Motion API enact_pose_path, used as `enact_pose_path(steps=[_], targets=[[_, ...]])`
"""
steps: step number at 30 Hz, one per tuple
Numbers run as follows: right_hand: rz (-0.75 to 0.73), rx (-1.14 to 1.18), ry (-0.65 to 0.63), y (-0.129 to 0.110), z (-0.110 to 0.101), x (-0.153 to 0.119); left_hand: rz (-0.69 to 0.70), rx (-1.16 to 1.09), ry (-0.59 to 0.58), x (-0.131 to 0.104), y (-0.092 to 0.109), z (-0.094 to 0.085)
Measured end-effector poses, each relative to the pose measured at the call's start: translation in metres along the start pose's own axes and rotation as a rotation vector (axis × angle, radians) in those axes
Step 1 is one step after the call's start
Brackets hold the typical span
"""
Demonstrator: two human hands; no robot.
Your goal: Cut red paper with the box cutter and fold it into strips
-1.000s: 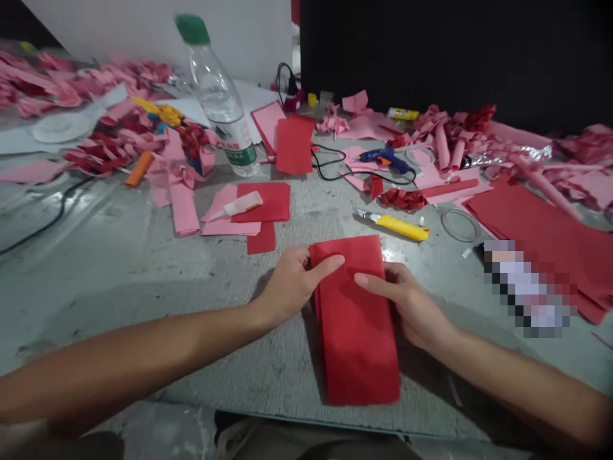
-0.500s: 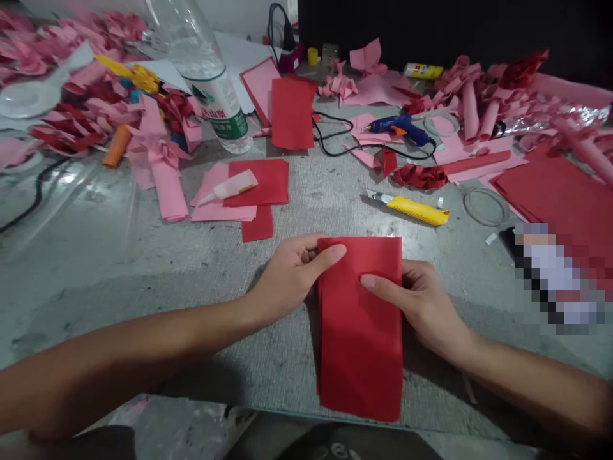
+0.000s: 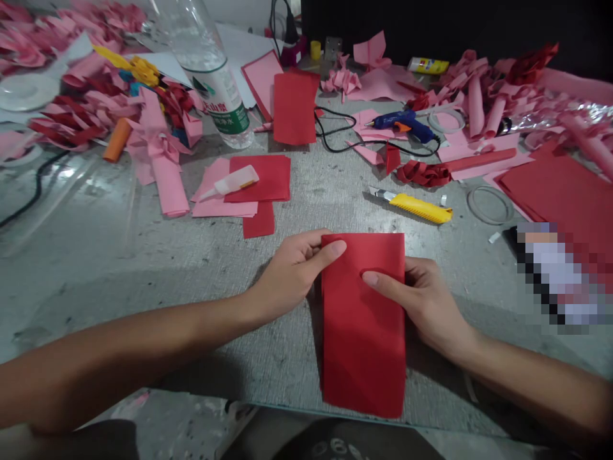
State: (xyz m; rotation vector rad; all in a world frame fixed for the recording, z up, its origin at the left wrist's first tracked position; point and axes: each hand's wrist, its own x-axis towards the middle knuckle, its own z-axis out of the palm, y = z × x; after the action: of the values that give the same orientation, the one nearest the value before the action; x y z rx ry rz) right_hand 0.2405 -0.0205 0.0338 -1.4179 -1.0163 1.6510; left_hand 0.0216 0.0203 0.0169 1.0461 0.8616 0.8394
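A folded sheet of red paper (image 3: 364, 338) is held upright near the table's front edge. My left hand (image 3: 306, 265) pinches its upper left corner, thumb on the front face and fingers behind. On the right side, my right hand (image 3: 421, 294) grips the paper with its thumb lying across the front; the other fingers are mostly hidden behind it. Beyond the paper lies a yellow utility knife (image 3: 421, 207) with its blade showing. Farther left, a small white glue bottle (image 3: 234, 181) rests on stacked red paper pieces (image 3: 272, 179) and pink ones.
A water bottle (image 3: 218, 89) stands at the back left. Behind the knife lie a blue glue gun (image 3: 405, 123) with a black cord and a tape ring (image 3: 489, 204). Pink paper scraps heap up on both sides. Red sheets (image 3: 565, 191) and a blurred-out phone-like object (image 3: 558, 275) are at right.
The whole scene has shifted slightly in view. Both hands keep the same hold, and the paper's layers at its left edge lie a little closer together.
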Motion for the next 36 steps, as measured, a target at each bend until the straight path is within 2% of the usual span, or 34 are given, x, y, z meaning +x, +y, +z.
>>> enact_pose_path(steps=[16,25,31,36], targets=[[-0.017,0.01,0.009,-0.002,0.001,-0.001,-0.019,0.004,-0.006,0.0,-0.002,-0.001],[-0.041,0.089,-0.063,-0.004,-0.001,0.004,-0.023,0.032,-0.005,0.0,-0.002,-0.002],[-0.133,0.067,-0.017,-0.011,-0.006,0.015,-0.044,0.073,-0.016,-0.001,-0.001,0.0],[-0.141,0.034,-0.008,-0.008,-0.008,0.02,-0.039,0.11,0.001,-0.002,0.0,0.001]])
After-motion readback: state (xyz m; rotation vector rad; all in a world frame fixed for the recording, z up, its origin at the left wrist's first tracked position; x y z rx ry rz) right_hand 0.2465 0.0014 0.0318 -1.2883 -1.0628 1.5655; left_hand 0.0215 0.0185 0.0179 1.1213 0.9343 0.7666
